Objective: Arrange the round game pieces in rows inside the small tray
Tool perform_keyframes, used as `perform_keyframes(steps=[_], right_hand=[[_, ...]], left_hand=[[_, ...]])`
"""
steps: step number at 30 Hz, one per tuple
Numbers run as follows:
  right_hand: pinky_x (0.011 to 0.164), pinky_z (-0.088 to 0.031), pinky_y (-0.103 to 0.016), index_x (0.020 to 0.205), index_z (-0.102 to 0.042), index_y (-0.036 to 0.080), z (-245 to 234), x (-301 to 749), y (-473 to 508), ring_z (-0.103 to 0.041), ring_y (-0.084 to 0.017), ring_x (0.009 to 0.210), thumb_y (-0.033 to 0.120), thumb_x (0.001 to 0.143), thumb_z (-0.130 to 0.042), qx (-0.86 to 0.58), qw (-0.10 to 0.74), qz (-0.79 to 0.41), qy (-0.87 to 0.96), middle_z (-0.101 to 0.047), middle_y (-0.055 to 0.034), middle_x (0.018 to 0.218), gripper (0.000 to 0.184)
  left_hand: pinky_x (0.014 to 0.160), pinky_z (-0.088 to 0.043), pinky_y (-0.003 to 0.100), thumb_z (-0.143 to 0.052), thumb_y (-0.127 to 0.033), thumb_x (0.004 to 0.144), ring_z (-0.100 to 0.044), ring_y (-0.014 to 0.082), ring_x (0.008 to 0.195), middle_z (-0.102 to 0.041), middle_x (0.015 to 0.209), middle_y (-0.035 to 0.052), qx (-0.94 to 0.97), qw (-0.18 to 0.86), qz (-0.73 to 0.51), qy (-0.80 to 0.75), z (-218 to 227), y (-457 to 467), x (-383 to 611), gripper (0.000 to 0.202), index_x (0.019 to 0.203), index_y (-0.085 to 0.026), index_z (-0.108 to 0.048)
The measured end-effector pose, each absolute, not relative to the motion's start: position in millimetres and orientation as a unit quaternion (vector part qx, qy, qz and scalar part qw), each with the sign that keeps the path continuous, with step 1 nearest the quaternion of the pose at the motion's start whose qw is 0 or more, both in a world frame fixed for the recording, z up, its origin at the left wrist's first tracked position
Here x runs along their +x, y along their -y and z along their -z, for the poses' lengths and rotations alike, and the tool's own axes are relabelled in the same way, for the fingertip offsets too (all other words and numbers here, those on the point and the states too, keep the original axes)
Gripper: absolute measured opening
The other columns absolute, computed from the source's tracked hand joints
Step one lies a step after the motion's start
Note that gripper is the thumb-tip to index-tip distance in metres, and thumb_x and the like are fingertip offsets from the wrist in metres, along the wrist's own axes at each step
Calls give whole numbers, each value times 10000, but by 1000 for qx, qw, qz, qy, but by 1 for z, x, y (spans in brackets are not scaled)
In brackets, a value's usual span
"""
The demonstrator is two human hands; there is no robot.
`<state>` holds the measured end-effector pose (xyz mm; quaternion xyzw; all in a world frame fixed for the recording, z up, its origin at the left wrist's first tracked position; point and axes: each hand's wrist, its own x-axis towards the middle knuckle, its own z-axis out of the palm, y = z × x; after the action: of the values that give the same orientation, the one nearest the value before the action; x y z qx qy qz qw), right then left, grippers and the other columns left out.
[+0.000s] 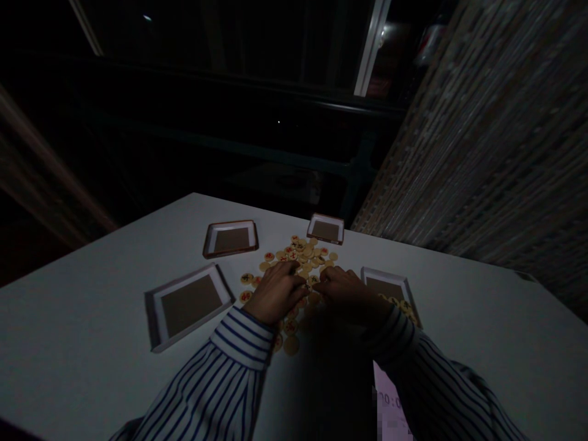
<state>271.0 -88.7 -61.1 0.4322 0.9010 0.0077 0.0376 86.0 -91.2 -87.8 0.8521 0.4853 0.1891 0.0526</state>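
Observation:
Round wooden xiangqi pieces [291,345], some with red or black characters and some blank side up, lie in a loose heap mid-table. My left hand [278,291] rests over the heap's left side, fingers bent and apart, tips among the pieces. Across from it, my right hand [346,293] is curled at the right side, thumb and fingers drawn together; whatever is between them is hidden. Right of that hand, a shallow box tray [407,285] has several pieces by its near side, partly covered by my wrist.
Two shallow trays stand at the left, one near [150,318] and one farther back [254,245]. A smaller tray [340,231] sits at the far edge of the white table [82,312]. A lit screen [390,404] shows under my right sleeve. String curtains [482,141] hang at right.

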Motion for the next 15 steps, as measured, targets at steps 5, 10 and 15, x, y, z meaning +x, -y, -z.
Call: perform_keyframes(steps=[5,10,15], right_hand=[[742,-375,-343,1105,-586,275,59,270,88,-456,-225,986,251,858,-461,438,67,3,-896,-505,-95,1100,278],[735,-371,-351,1111,-578,273,57,270,87,-453,-231,1001,257,873,-423,436,76,8,-897,-497,-87,1110,285],[746,-357,-342,1126,-573,274,59,270,86,-442,-232,1006,275,865,-443,442,80,20,-893,-493,-98,1127,291]], left_hand=[[959,-357,422,-486,-363,820,-445,257,1127,-508,1209,88,850,63,-183,-490,87,90,85,263,930,-220,-678],[964,-351,419,-492,-384,814,-436,262,1138,-502,1208,101,854,59,-174,-487,87,89,86,283,948,-217,-677],[963,-348,425,-491,-398,811,-426,264,1150,-505,1202,97,857,58,-172,-481,87,87,87,289,952,-223,-673]])
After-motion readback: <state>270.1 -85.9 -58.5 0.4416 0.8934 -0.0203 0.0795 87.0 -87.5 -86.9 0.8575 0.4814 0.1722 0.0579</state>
